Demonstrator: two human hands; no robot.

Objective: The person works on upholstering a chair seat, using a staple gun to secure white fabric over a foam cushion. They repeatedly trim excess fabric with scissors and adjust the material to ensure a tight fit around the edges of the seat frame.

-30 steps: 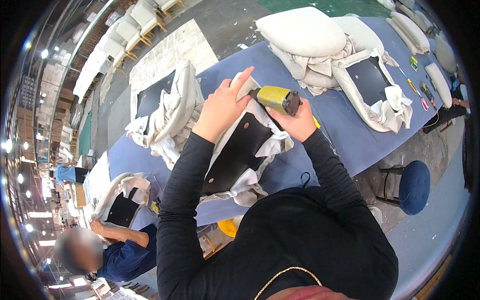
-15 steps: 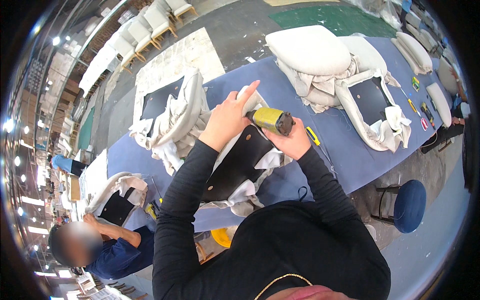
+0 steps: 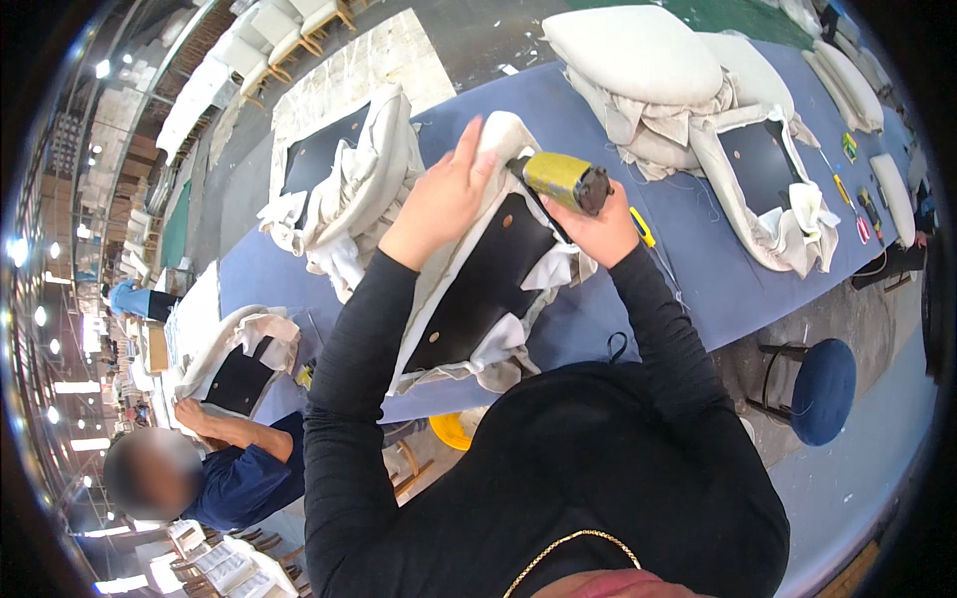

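Observation:
A cream upholstered chair part (image 3: 508, 130) lies with its black backing panel (image 3: 477, 282) facing up on the blue-covered table, right in front of me. My left hand (image 3: 444, 204) rests on its left edge near the far end, fingers stretched out over the fabric. In my right hand (image 3: 601, 227) is a yellow-and-black staple gun (image 3: 560, 179). Its nose points left at the inner edge of the fabric, close to my left fingers; whether it touches is hard to see. Loose white fabric (image 3: 550, 267) bunches along the right side of the panel.
Similar upholstered parts lie at left (image 3: 354, 184) and right (image 3: 768, 189), beside a stack of cushions (image 3: 633, 60). A yellow-handled screwdriver (image 3: 643, 227) lies right of my hand. A blue stool (image 3: 822, 392) stands by the table (image 3: 738, 289). At lower left, a co-worker (image 3: 244, 483) handles another part.
The view has shifted, so the table sits higher. My left hand has drawn back from the chair part's far end, which now shows. The staple gun stays near the fabric edge.

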